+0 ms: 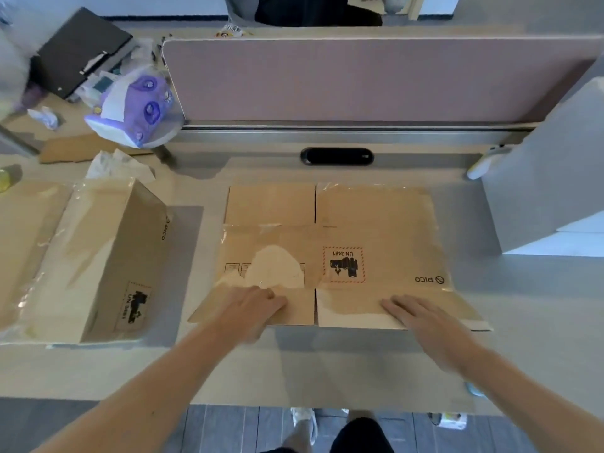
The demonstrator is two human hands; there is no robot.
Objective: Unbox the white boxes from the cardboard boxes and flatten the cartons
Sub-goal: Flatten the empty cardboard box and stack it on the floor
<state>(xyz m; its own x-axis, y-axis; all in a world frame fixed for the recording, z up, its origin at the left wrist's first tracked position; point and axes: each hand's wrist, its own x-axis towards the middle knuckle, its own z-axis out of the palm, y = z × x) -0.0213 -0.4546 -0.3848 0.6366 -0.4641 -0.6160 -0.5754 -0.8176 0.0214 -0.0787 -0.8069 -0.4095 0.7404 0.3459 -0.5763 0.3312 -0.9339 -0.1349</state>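
Note:
A flattened brown carton (376, 230) lies on the desk in front of me, with a torn white patch and a printed UN 3481 label facing up. My left hand (251, 312) rests on its near left flap, fingers lightly bent at the torn patch. My right hand (421, 318) lies flat with straight fingers on the near right flap. At the left stands another cardboard box (130, 256), still a box shape, with clear tape on its top. Two tall white boxes (552, 178) stand at the right edge of the desk.
A pink-grey divider panel (359, 76) closes off the back of the desk, with a black cable slot (336, 156) below it. Back left holds a purple tissue pack (137, 109), a black folder (81, 47), crumpled paper (114, 165) and a cardboard scrap (72, 148).

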